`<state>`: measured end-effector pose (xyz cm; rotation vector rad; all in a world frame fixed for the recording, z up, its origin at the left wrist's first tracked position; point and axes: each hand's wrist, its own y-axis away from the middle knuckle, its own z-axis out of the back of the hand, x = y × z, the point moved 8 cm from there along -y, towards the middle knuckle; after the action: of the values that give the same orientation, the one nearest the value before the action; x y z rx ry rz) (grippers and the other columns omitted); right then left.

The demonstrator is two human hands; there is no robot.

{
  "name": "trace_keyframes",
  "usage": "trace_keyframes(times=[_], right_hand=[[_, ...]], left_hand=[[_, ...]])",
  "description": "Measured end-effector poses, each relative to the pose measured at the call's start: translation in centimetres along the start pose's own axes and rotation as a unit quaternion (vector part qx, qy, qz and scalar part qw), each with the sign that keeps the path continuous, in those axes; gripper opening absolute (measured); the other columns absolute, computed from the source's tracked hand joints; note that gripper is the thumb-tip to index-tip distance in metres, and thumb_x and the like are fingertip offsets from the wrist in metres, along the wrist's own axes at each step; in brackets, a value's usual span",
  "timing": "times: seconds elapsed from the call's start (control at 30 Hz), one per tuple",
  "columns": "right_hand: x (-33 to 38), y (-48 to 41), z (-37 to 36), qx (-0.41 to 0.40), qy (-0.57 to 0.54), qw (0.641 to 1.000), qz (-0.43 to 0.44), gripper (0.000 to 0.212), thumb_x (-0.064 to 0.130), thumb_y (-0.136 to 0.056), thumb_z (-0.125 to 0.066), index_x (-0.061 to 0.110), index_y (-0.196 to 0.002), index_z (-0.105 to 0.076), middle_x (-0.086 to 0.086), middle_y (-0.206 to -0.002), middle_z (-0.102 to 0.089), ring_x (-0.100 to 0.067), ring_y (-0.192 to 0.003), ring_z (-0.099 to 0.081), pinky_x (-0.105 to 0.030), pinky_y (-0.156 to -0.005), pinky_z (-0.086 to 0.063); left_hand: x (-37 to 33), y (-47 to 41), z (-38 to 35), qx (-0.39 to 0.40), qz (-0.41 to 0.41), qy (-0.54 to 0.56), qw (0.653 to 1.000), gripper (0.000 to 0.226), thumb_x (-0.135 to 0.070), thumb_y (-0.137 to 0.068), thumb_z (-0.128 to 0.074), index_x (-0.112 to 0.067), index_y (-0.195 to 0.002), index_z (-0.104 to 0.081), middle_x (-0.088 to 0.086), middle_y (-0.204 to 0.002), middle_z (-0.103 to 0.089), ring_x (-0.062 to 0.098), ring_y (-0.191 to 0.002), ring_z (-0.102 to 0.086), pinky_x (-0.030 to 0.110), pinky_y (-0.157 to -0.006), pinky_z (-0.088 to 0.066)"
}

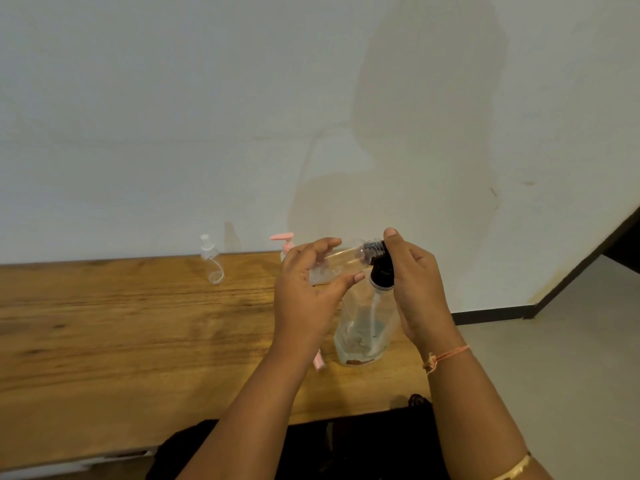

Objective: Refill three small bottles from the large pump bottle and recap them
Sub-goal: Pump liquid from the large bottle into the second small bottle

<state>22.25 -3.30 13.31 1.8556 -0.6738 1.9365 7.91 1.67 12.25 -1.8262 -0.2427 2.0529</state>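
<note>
On the wooden table (121, 323), toward its three o'clock end, the large pump bottle (360, 327) is standing upright, with the right hand (419, 275) curling round its black pump head (381, 275) from three o'clock, thumb pointing to twelve. The left hand (304, 292) is gripping a small clear bottle (343, 259) between thumb and curled fingers, holding it almost level, its uncapped threaded neck aiming toward two o'clock just above the pump head. A capped small bottle (211, 261) is standing at ten o'clock of the large one.
</note>
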Motion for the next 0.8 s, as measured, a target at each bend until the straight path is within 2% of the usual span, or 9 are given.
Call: trace_keyframes(times=[0.1, 0.2, 0.37, 0.47, 0.6, 0.7, 0.8], right_hand=[[-0.25, 0.00, -0.06, 0.000, -0.014, 1.000, -0.020, 0.039, 0.039, -0.096, -0.044, 0.019, -0.077, -0.072, 0.003, -0.074, -0.073, -0.008, -0.072, -0.064, -0.015, -0.064, -0.049], [-0.29, -0.12, -0.03, -0.007, -0.012, 1.000, -0.021, 0.040, 0.039, -0.096, -0.044, 0.017, -0.079, -0.073, -0.002, -0.081, -0.073, -0.015, -0.082, -0.066, -0.025, -0.076, -0.048], [-0.36, -0.09, 0.19, -0.009, 0.001, 1.000, -0.003, 0.032, 0.030, -0.098, -0.044, 0.020, -0.084, -0.070, -0.007, -0.096, -0.070, -0.017, -0.094, -0.063, -0.027, -0.083, -0.048], [-0.41, -0.26, 0.05, 0.001, 0.003, 1.000, -0.001, 0.032, 0.025, -0.099, -0.043, 0.020, -0.083, -0.070, -0.004, -0.096, -0.071, -0.018, -0.098, -0.063, -0.028, -0.086, -0.049], [-0.69, -0.17, 0.22, 0.006, -0.020, 1.000, -0.020, 0.035, 0.036, -0.096, -0.046, 0.021, -0.080, -0.074, -0.010, -0.098, -0.071, -0.025, -0.099, -0.063, -0.035, -0.087, -0.048], [-0.82, -0.20, 0.21, 0.012, -0.035, 0.999, -0.033, 0.038, 0.040, -0.094, -0.048, 0.020, -0.076, -0.074, -0.005, -0.091, -0.074, -0.023, -0.097, -0.065, -0.033, -0.086, -0.048], [-0.88, -0.38, 0.21, 0.015, -0.041, 0.998, -0.035, 0.037, 0.041, -0.093, -0.050, 0.017, -0.080, -0.075, -0.006, -0.093, -0.074, -0.023, -0.098, -0.065, -0.036, -0.092, -0.048]], left_hand=[[-0.23, 0.03, 0.05, -0.004, -0.005, 0.010, 1.000, 0.047, -0.026, -0.064, -0.082, -0.048, -0.096, -0.055, -0.021, -0.102, -0.056, -0.020, -0.093, -0.050, -0.003, -0.074, -0.038], [-0.27, 0.05, 0.05, -0.003, -0.004, 0.017, 1.000, 0.047, -0.025, -0.064, -0.083, -0.047, -0.096, -0.056, -0.021, -0.102, -0.055, -0.019, -0.092, -0.051, -0.003, -0.074, -0.038], [-0.17, 0.06, 0.14, 0.010, -0.006, 0.007, 1.000, 0.047, -0.021, -0.064, -0.083, -0.043, -0.097, -0.058, -0.019, -0.101, -0.053, -0.023, -0.088, -0.048, -0.004, -0.073, -0.037], [0.08, 0.11, 0.14, 0.015, -0.001, 0.002, 1.000, 0.048, -0.022, -0.064, -0.083, -0.045, -0.096, -0.057, -0.019, -0.101, -0.054, -0.023, -0.089, -0.048, -0.003, -0.074, -0.038], [-0.12, 0.10, 0.08, 0.012, 0.001, 0.007, 1.000, 0.047, -0.026, -0.064, -0.082, -0.049, -0.095, -0.055, -0.020, -0.102, -0.055, -0.019, -0.094, -0.050, -0.003, -0.075, -0.038], [-0.33, -0.03, 0.02, 0.009, -0.006, 0.017, 1.000, 0.046, -0.026, -0.063, -0.082, -0.046, -0.097, -0.057, -0.021, -0.102, -0.055, -0.019, -0.094, -0.050, -0.002, -0.075, -0.038], [-0.15, -0.13, -0.02, 0.009, -0.002, 0.023, 1.000, 0.047, -0.026, -0.063, -0.082, -0.047, -0.096, -0.057, -0.021, -0.101, -0.055, -0.019, -0.095, -0.051, -0.001, -0.075, -0.039]])
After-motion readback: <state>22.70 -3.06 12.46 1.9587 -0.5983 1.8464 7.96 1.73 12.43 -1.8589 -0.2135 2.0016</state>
